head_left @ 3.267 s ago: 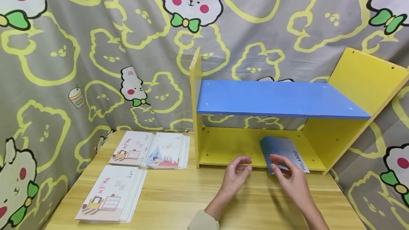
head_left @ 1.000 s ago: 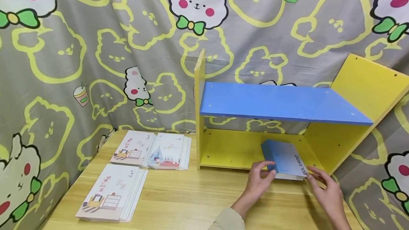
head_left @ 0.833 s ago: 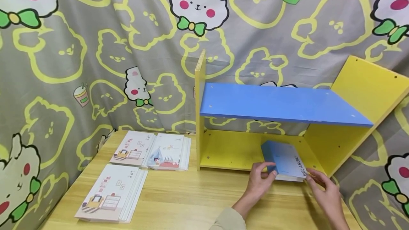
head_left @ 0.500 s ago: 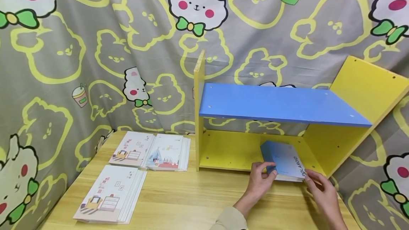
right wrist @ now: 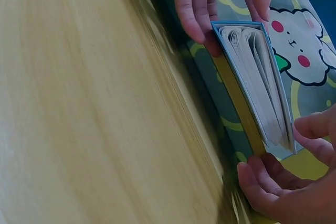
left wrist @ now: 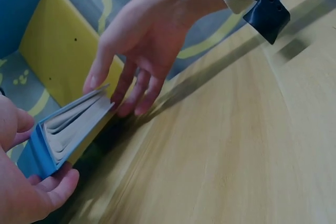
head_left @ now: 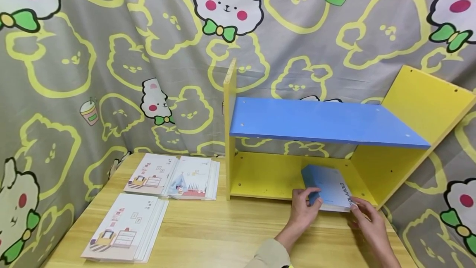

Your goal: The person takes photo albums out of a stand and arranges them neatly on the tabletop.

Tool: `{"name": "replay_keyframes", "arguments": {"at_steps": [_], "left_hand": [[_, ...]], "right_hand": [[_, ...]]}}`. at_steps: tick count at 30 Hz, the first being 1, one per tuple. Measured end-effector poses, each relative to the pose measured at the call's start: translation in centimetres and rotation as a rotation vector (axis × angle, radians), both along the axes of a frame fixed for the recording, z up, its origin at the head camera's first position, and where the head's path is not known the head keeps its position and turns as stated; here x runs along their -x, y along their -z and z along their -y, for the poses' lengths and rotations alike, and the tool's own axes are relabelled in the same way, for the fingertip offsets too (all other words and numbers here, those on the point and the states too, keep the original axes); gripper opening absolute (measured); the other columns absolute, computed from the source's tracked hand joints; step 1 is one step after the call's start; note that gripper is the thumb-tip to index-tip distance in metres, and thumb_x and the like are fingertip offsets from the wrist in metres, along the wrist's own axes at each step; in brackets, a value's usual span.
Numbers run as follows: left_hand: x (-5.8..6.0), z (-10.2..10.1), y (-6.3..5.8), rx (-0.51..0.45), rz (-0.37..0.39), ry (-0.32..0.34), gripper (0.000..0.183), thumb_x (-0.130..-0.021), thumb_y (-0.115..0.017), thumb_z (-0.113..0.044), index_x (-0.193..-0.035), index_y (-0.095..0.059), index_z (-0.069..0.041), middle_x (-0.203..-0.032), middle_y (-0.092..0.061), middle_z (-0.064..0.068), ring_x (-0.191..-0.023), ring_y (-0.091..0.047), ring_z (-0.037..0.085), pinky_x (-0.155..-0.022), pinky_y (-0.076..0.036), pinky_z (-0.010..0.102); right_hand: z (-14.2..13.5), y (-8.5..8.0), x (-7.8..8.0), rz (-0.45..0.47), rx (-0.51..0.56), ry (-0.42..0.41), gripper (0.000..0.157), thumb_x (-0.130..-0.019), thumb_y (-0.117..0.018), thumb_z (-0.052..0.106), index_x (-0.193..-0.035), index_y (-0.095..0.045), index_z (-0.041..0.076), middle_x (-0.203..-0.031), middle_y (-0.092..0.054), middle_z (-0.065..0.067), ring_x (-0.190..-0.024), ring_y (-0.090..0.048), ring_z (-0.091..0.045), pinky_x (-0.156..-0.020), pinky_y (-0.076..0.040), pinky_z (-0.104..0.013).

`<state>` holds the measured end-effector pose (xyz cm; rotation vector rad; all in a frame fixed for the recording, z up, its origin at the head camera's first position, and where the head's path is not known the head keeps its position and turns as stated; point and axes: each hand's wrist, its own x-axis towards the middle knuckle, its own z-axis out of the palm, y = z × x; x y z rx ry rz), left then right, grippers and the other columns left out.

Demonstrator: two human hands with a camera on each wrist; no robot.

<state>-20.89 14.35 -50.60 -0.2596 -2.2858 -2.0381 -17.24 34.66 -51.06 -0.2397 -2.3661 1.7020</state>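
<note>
A photo album (head_left: 332, 187) with a blue-to-white cover lettered POLAROID lies flat on the lower yellow board of the shelf (head_left: 267, 173), its near end sticking out past the front edge. My left hand (head_left: 305, 210) pinches the near corner at the blue spine, thumb on one side and fingers on the other. At the opposite, open edge my right hand (head_left: 372, 220) holds the other near corner, with fingers below and thumb at the cover. In the right wrist view the album's fanned white pages (right wrist: 257, 77) face the camera between both hands.
A blue upper board (head_left: 327, 119) spans the shelf above the album, between yellow side panels (head_left: 427, 98). Several illustrated albums (head_left: 120, 228) lie in groups at the left of the wooden table (head_left: 208, 235). A patterned curtain (head_left: 167, 73) hangs behind.
Earlier, my left hand was apart from the album and my right hand was over its near left corner. Both moved right and took hold of the near corners; lately they hold almost still.
</note>
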Motion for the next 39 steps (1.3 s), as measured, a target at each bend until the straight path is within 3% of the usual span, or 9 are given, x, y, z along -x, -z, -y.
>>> {"name": "replay_keyframes", "arguments": {"at_steps": [9,15,22,31,39], "left_hand": [[0.1,-0.5,0.0,-0.01,0.006,-0.042,0.021,-0.09,-0.077,-0.014,-0.11,-0.076,-0.02,-0.11,-0.047,-0.001,-0.084,-0.055,0.009,-0.072,-0.053,0.018],[0.0,-0.9,0.1,0.015,-0.038,-0.093,0.02,-0.089,-0.079,-0.014,-0.107,-0.076,-0.02,-0.107,-0.046,-0.003,-0.092,-0.055,0.012,-0.077,-0.056,0.023],[-0.1,-1.1,0.1,-0.004,-0.028,-0.113,0.021,-0.088,-0.08,-0.013,-0.107,-0.077,-0.021,-0.108,-0.046,-0.004,-0.096,-0.057,0.016,-0.08,-0.058,0.027],[-0.3,-1.0,0.1,0.006,-0.016,-0.111,0.022,-0.086,-0.081,-0.012,-0.106,-0.077,-0.022,-0.108,-0.046,-0.005,-0.091,-0.053,0.011,-0.076,-0.052,0.02],[-0.6,-0.9,0.1,-0.033,0.02,-0.087,0.022,-0.088,-0.079,-0.012,-0.106,-0.076,-0.024,-0.11,-0.045,-0.006,-0.092,-0.052,0.011,-0.08,-0.053,0.023]], "right_hand": [[0.0,0.3,0.6,0.082,0.311,-0.089,0.051,-0.109,-0.052,0.024,-0.15,-0.035,-0.001,-0.095,-0.07,0.01,-0.088,-0.074,-0.015,-0.078,-0.062,-0.034],[-0.1,0.3,0.9,0.138,0.429,-0.129,0.041,-0.111,-0.046,0.025,-0.149,-0.039,0.012,-0.101,-0.069,-0.001,-0.093,-0.075,-0.022,-0.086,-0.061,-0.038],[-0.2,0.3,1.0,0.164,0.526,-0.132,0.028,-0.111,-0.046,0.019,-0.138,-0.048,0.024,-0.108,-0.062,-0.007,-0.093,-0.073,-0.02,-0.091,-0.059,-0.037],[-0.5,0.6,0.8,0.125,0.62,-0.155,0.027,-0.109,-0.051,0.013,-0.125,-0.065,0.029,-0.116,-0.054,-0.002,-0.096,-0.071,-0.018,-0.094,-0.057,-0.034],[-0.6,0.3,0.1,0.074,0.673,-0.191,0.029,-0.108,-0.053,0.01,-0.124,-0.068,0.028,-0.111,-0.062,0.006,-0.098,-0.072,-0.017,-0.094,-0.057,-0.033]]}}
